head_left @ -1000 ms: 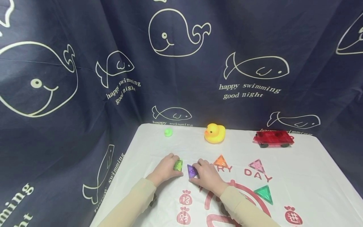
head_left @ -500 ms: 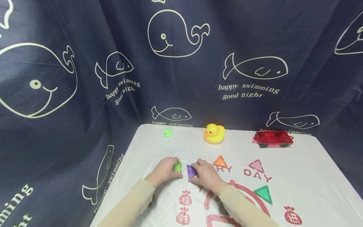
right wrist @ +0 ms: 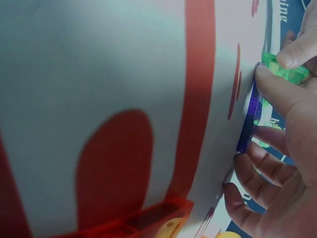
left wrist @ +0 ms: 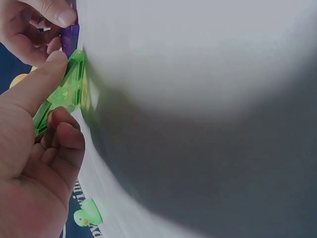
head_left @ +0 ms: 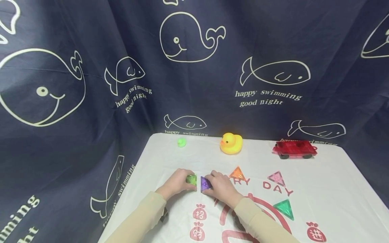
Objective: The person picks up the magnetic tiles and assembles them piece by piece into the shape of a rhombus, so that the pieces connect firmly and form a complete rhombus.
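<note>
Two translucent triangular magnetic tiles are held point-blank over the white tabletop in the head view. My left hand (head_left: 177, 183) pinches the light-green triangle tile (head_left: 192, 180) between thumb and fingers. Opposite it, my right hand (head_left: 223, 188) pinches the purple triangle tile (head_left: 205, 184). Straight edges of both tiles face each other across a narrow gap. In the left wrist view the green tile (left wrist: 67, 90) stands tilted, its upper tip overlapping the purple tile (left wrist: 71, 42). The right wrist view shows the purple tile (right wrist: 250, 116) edge-on, thumb on one end and fingers at the other.
Right of the hands lie an orange triangle tile (head_left: 237, 173), a pink one (head_left: 277, 178) and a green one (head_left: 284, 209). Along the back stand a small green duck (head_left: 181, 142), a yellow duck (head_left: 231, 143) and a red wheeled car base (head_left: 295, 149), before a dark curtain (head_left: 212, 87).
The green tile has turned slightly in my left hand, so its slanted edge now stands straighter and closer to the purple tile. The right hand has hardly moved.
</note>
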`<state>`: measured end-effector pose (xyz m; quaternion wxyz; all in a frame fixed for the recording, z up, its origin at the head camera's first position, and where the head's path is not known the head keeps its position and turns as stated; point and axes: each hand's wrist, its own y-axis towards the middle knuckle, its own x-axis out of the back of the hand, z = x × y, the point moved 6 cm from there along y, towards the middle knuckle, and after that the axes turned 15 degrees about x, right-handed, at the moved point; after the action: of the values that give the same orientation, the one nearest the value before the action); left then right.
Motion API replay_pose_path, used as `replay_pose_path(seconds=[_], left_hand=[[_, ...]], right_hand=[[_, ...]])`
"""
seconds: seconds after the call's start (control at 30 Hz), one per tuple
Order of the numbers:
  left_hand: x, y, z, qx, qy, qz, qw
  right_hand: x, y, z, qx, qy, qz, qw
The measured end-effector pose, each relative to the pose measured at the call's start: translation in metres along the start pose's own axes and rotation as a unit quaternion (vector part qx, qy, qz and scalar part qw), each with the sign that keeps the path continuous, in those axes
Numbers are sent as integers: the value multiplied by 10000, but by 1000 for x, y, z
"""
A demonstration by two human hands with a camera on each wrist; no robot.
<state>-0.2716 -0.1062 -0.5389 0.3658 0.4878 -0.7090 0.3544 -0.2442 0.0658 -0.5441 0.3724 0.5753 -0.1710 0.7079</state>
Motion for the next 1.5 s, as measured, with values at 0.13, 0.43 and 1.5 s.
replay_pose_path(seconds=[0.13,0.43,1.5], left_hand=[[-3,2,-2,-26,-53,45,10000],[-7,6,-11,-93,88,53,9999],[-28,-2,-5,87,-1151,-124,9932]], right_hand=[[0,1,4,14,54,32,10000],[0,3,7,125,181,-184,9996],[7,-2,3,45,173,-408,9990]])
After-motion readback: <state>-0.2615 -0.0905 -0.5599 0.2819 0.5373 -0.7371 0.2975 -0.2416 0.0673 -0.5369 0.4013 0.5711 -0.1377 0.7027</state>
